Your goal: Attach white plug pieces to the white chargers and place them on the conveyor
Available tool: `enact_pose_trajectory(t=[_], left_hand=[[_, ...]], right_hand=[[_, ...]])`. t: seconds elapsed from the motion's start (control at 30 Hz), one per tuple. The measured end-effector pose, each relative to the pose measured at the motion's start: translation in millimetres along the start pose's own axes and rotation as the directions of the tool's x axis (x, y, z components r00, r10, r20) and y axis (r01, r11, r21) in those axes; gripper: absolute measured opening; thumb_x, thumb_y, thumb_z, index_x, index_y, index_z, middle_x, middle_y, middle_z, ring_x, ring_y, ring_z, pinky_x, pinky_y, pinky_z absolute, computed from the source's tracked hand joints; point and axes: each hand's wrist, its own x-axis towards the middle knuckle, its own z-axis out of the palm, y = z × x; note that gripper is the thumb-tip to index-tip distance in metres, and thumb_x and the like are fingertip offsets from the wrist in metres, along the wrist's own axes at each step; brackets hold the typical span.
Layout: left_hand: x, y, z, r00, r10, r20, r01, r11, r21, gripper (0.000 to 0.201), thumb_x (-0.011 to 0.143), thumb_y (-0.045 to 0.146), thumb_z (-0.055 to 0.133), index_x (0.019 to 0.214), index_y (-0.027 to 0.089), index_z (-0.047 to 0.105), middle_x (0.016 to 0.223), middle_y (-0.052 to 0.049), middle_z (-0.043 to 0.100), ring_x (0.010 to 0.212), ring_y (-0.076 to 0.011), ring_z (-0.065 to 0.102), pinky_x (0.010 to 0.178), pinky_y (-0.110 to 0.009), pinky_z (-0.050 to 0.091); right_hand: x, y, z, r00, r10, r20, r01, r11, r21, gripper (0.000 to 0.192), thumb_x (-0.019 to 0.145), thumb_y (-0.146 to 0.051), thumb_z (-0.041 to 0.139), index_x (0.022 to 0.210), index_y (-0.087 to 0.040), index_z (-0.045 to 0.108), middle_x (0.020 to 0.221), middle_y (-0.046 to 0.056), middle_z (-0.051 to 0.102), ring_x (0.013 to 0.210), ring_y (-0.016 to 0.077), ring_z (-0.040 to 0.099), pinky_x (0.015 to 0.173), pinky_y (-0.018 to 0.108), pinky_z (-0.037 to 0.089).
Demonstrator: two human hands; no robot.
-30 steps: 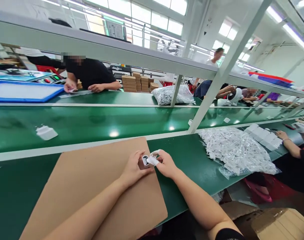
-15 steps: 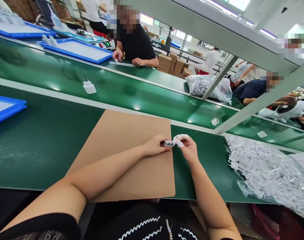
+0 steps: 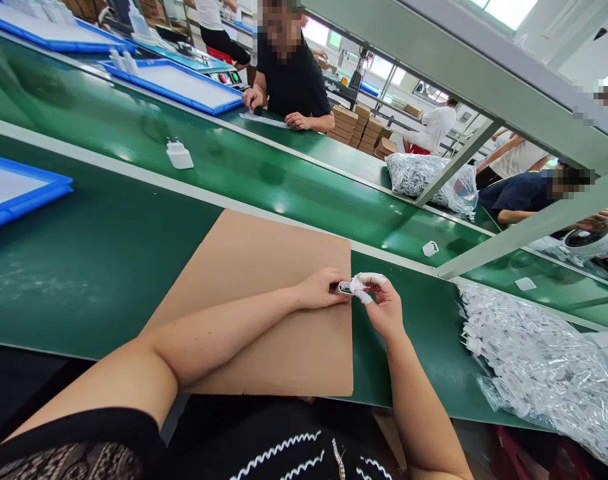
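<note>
A: Since half a second ago the hands sit slightly lower; the small white plastic charger block [image 3: 345, 288] is pinched between left hand [image 3: 320, 291] and right hand [image 3: 384, 308], above the brown cardboard sheet [image 3: 264, 293].

B: Best kept pinched steady at both ends, probably.

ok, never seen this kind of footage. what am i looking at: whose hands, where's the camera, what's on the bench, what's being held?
There is no machine here: a person works with two bare hands, and the one camera sits on that person's head, looking forward and down, so the arms reach in from the bottom edge.

The left hand and the right hand meet over the edge of a brown cardboard sheet lying on a green bench. Between them they pinch a small white part, too small to identify; the right fingertips wear white covers.

To the right lies a clear bag of small white pieces. A white charger plug rides the green belt behind, and a blue-edged tray sits at far left. Other people work across the line.
</note>
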Motion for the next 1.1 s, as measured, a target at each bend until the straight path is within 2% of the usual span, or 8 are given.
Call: enact_pose_trajectory(t=[0.1, 0.2, 0.4, 0.6, 0.67, 0.83, 0.93, 1.1], left_hand=[[0.5, -0.1, -0.5, 1.0, -0.019, -0.003, 0.019, 1.0, -0.006, 0.023, 0.086, 0.04, 0.077, 0.091, 0.017, 0.076, 0.086, -0.004, 0.065, 0.079, -0.0187, 0.06, 0.07, -0.029, 0.045], [0.6, -1.7, -0.2, 1.0, -0.025, -0.003, 0.025, 0.999, -0.026, 0.023, 0.086, 0.04, 0.077, 0.089, 0.018, 0.076, 0.088, -0.005, 0.066, 0.08, -0.0186, 0.061, 0.071, -0.029, 0.046], [-0.7, -4.8, 1.3, 1.0, -0.016, -0.022, 0.015, 0.997, -0.081, 0.024, 0.085, 0.04, 0.078, 0.089, 0.017, 0.075, 0.091, -0.006, 0.067, 0.087, -0.0201, 0.062, 0.075, -0.029, 0.047], [-0.3, -3.9, 1.2, 0.999, -0.03, -0.032, 0.029, 0.999, -0.043, 0.023, 0.083, 0.038, 0.079, 0.086, 0.017, 0.074, 0.086, -0.004, 0.065, 0.082, -0.0187, 0.06, 0.071, -0.028, 0.046], [-0.7, -2.4, 1.7, 0.999, -0.033, -0.023, 0.033, 0.999, -0.028, 0.024, 0.082, 0.04, 0.08, 0.084, 0.017, 0.074, 0.085, -0.004, 0.065, 0.081, -0.0186, 0.06, 0.073, -0.029, 0.047], [-2.9, 4.3, 2.1, 0.999, -0.037, 0.0, 0.037, 0.999, -0.01, 0.024, 0.086, 0.041, 0.074, 0.089, 0.018, 0.076, 0.093, -0.006, 0.07, 0.09, -0.0215, 0.064, 0.086, -0.034, 0.05], [-4.3, 7.9, 3.0, 0.999, -0.038, 0.011, 0.038, 0.999, 0.005, 0.024, 0.087, 0.042, 0.071, 0.091, 0.019, 0.075, 0.096, -0.007, 0.072, 0.093, -0.0237, 0.065, 0.089, -0.037, 0.051], [-8.7, 5.8, 8.4, 0.997, -0.067, -0.034, 0.064, 0.994, -0.088, 0.039, 0.085, 0.043, 0.072, 0.118, 0.022, 0.072, 0.112, -0.01, 0.074, 0.103, -0.0268, 0.068, 0.095, -0.04, 0.054]], right_hand=[[1.0, -6.1, 0.0, 0.994, -0.107, -0.008, 0.102, 0.968, -0.23, 0.014, 0.093, -0.03, 0.072, 0.106, -0.026, 0.072, 0.101, 0.005, 0.073, 0.087, 0.0197, 0.068, 0.078, 0.037, 0.058], [2.4, -5.6, 1.3, 0.98, -0.19, 0.062, 0.198, 0.888, -0.416, 0.015, 0.095, -0.031, 0.069, 0.108, -0.027, 0.074, 0.099, 0.006, 0.074, 0.096, 0.0246, 0.066, 0.085, 0.042, 0.057], [4.2, 3.6, 4.8, 0.977, -0.151, 0.152, 0.209, 0.831, -0.516, 0.024, 0.098, -0.028, 0.06, 0.118, -0.025, 0.072, 0.106, 0.009, 0.074, 0.099, 0.0253, 0.066, 0.085, 0.04, 0.056], [9.4, 1.3, 5.9, 0.97, -0.159, 0.184, 0.242, 0.704, -0.667, 0.019, 0.088, -0.017, 0.065, 0.102, -0.023, 0.075, 0.096, 0.007, 0.076, 0.096, 0.0277, 0.064, 0.106, 0.049, 0.045], [10.7, -0.6, 6.0, 0.973, -0.137, 0.184, 0.226, 0.713, -0.664, 0.021, 0.084, -0.014, 0.065, 0.101, -0.023, 0.075, 0.092, 0.006, 0.075, 0.094, 0.0268, 0.063, 0.105, 0.048, 0.045], [6.8, -4.6, 9.2, 0.994, -0.034, 0.104, 0.092, 0.783, -0.616, 0.019, 0.08, -0.014, 0.07, 0.094, -0.025, 0.076, 0.083, 0.004, 0.072, 0.082, 0.0235, 0.059, 0.085, 0.04, 0.046], [0.7, -0.1, 15.0, 0.999, -0.034, 0.021, 0.04, 0.834, -0.55, 0.017, 0.084, -0.016, 0.071, 0.097, -0.025, 0.077, 0.086, 0.003, 0.073, 0.085, 0.0232, 0.06, 0.085, 0.038, 0.045], [-8.6, 14.6, 24.5, 0.992, -0.071, -0.107, 0.014, 0.889, -0.458, 0.018, 0.082, -0.016, 0.072, 0.096, -0.026, 0.077, 0.087, 0.003, 0.073, 0.09, 0.0237, 0.061, 0.092, 0.04, 0.044]])
